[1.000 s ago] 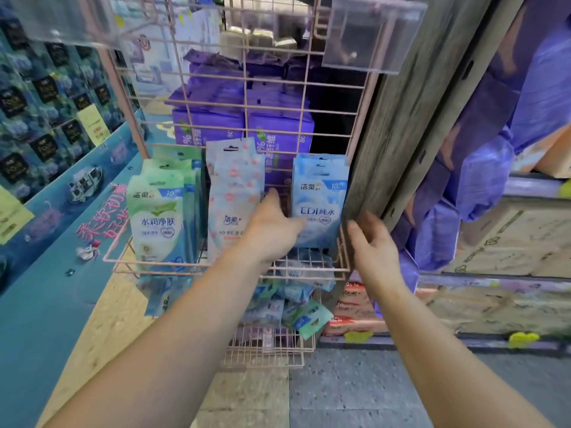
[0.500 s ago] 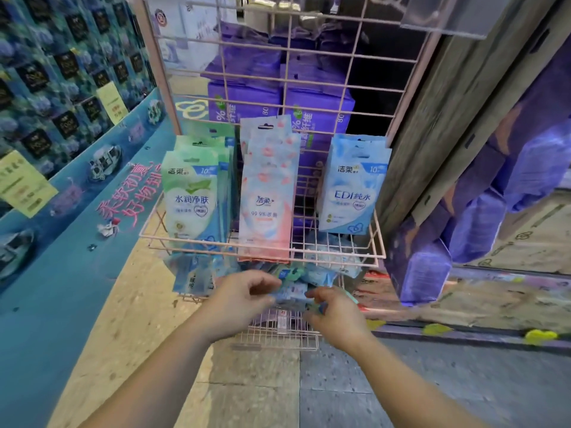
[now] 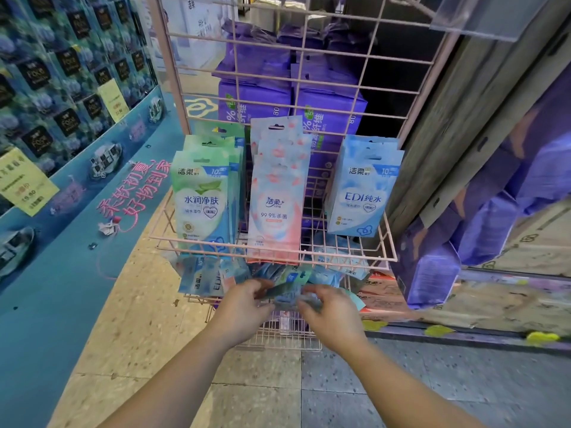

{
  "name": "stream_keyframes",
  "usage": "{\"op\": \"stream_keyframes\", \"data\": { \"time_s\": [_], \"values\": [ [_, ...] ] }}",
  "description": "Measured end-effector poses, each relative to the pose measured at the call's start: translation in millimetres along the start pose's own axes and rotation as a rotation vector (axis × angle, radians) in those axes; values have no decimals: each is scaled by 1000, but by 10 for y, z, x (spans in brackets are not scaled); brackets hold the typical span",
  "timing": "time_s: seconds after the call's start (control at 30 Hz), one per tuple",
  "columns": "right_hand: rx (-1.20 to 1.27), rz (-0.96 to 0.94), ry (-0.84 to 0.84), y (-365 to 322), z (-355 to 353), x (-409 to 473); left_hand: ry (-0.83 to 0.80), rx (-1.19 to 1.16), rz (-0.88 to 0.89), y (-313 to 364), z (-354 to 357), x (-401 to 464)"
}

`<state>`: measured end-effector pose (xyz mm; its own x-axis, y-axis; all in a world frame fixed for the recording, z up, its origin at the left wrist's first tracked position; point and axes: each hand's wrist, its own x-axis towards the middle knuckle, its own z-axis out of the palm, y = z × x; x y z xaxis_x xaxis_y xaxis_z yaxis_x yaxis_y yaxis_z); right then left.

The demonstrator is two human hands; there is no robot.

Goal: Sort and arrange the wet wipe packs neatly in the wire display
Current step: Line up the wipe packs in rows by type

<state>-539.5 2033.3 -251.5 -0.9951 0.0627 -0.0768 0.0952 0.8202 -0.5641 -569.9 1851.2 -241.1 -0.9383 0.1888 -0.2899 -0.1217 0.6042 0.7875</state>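
A pink wire display [image 3: 390, 242] holds three upright rows of wet wipe packs on its upper shelf: green packs [image 3: 202, 199] on the left, pink packs [image 3: 276, 196] in the middle, blue packs [image 3: 361, 196] on the right. Below, a lower basket [image 3: 287, 338] holds several loose packs lying jumbled. My left hand [image 3: 244, 307] and my right hand [image 3: 330, 313] both reach into this basket and pinch a blue-green pack [image 3: 285, 293] between them. The pack is blurred.
Purple tissue bundles [image 3: 256, 97] stand behind the wire grid. A blue promotional stand [image 3: 77, 186] with stacked dark packs rises on the left. A wooden post [image 3: 457, 118] and more purple bundles [image 3: 482, 230] flank the right. Tiled floor lies below.
Both hands dropped from the upper shelf into the lower basket and took hold of a loose pack. The view has moved closer to the display.
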Motion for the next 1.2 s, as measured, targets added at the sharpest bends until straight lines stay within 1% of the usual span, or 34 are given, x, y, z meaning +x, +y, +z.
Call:
{"op": "stream_keyframes", "data": {
  "time_s": [0.07, 0.13, 0.2, 0.23, 0.27, 0.3, 0.37, 0.43, 0.5, 0.6, 0.63, 0.7, 0.73, 0.77, 0.8, 0.83, 0.87, 0.9, 0.93, 0.97, 1.03, 1.07, 1.17, 1.2],
  "values": [
    [143, 159, 51, -162, 32, 116, -6, -19, 0, -23, 10, -7],
    [271, 370, 23, -274, 77, 292, -16, -79, -7, -54, -4, -23],
    [510, 590, -19, -308, 92, 433, -19, -130, -10, -87, -33, -38],
    [633, 652, -36, -301, 90, 462, -23, -162, -6, -96, -43, -40],
    [742, 668, -47, -298, 80, 448, -24, -185, -3, -91, -61, -50],
    [850, 651, -49, -308, 60, 397, -17, -204, 9, -88, -72, -57],
    [1011, 558, -52, -355, -6, 200, 5, -222, 30, -81, -81, -79],
    [1044, 451, -84, -362, -95, -21, -3, -242, 84, -65, -83, -106],
    [1072, 337, -145, -308, -227, -199, -92, -226, 144, -29, -82, -135],
    [1214, 224, -333, -116, -372, -367, -182, 54, 252, 15, -81, -141],
    [1245, 211, -402, -60, -401, -408, -210, 102, 263, 43, -87, -163],
    [1276, 194, -486, 26, -460, -464, -354, 15, 236, 70, -87, -167],
    [1288, 185, -495, 65, -494, -474, -408, -29, 217, 66, -84, -177],
    [1277, 184, -471, 110, -519, -473, -413, -39, 208, 59, -80, -200],
    [1165, 178, -402, 193, -527, -451, -397, -30, 187, 25, -77, -211],
    [909, 164, -304, 284, -512, -402, -365, -18, 161, 8, -90, -226],
    [506, 143, -208, 395, -473, -340, -349, -41, 133, -28, -103, -233],
    [149, 108, -147, 495, -414, -288, -340, -72, 99, -48, -122, -242],
    [-86, 85, -113, 568, -347, -251, -349, -89, 68, -67, -138, -244],
    [-190, 89, -107, 604, -291, -222, -357, -103, 41, -65, -164, -257],
    [-154, 83, -14, 635, -229, -176, -367, -140, 5, -74, -199, -257],
    [-145, 40, 59, 633, -238, -165, -362, -158, -6, -97, -213, -246],
    [-176, -115, 207, 539, -442, -206, -343, -254, -15, -103, -269, -243],
    [-142, -156, 208, 491, -554, -245, -356, -296, -19, -113, -289, -237]
  ]
}}
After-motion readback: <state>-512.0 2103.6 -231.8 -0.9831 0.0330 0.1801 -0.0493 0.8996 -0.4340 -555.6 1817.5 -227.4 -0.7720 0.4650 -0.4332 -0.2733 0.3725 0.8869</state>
